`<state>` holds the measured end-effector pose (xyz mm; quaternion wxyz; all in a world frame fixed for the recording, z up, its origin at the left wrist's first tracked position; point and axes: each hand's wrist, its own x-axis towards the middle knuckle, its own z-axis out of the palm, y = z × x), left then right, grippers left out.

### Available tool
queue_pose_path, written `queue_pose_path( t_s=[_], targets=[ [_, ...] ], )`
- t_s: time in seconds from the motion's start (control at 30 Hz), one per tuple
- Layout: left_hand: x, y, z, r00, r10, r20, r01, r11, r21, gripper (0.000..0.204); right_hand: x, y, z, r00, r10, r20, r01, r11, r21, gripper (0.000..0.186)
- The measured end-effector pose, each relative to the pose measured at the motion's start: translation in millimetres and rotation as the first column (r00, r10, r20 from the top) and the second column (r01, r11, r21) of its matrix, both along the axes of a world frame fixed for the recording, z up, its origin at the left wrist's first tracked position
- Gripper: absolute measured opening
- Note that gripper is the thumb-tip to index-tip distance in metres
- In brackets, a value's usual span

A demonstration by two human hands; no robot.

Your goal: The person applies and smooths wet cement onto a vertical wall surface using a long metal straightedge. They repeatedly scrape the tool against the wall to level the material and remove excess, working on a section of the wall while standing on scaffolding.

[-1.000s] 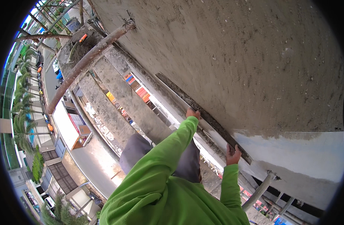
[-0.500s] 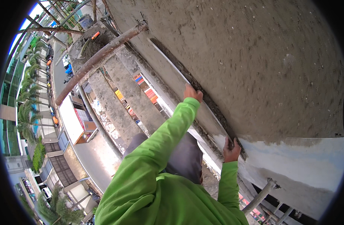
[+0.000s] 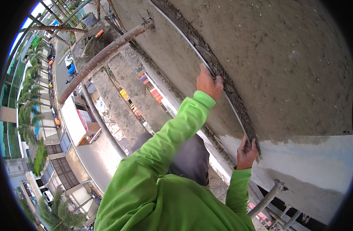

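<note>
A long, thin straightedge lies against a wall of wet grey plaster, running slantwise from the top of the view down to the right. A ridge of dark mortar is gathered along its far side. My left hand grips the bar around its middle, fingers closed over the edge. Near the bar's lower end my right hand pinches it between thumb and fingers. Both arms are in green sleeves. Below the bar the plaster is smoother; above, it looks rough and pitted.
A wooden pole crosses at the left, and another pole stands lower right. Mortar-stained planks have gaps between them. An orange-handled tool lies on a mortar heap near a bucket. Bare white wall is right; a street lies far below left.
Both hands have moved the straightedge across the wall, away from me, the left hand farther than the right. The mortar ridge has moved with it and looks thicker.
</note>
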<state>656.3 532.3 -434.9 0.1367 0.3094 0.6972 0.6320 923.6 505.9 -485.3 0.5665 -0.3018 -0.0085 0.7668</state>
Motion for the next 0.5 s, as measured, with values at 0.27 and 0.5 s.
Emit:
queue_pose_path(
  t_s=[0.27,0.5],
  targets=[
    [72,-8,-218,0.851,-0.024,0.524,0.074,0.994,-0.076,0.035,75,-24,-79,0.69,-0.01,0.724,-0.128,0.982,0.136,0.024],
    [78,18,-307,0.806,0.156,0.571,0.06,0.938,-0.341,0.035,98,-12,-159,0.126,-0.399,0.908,-0.472,0.781,0.409,0.028]
  ],
)
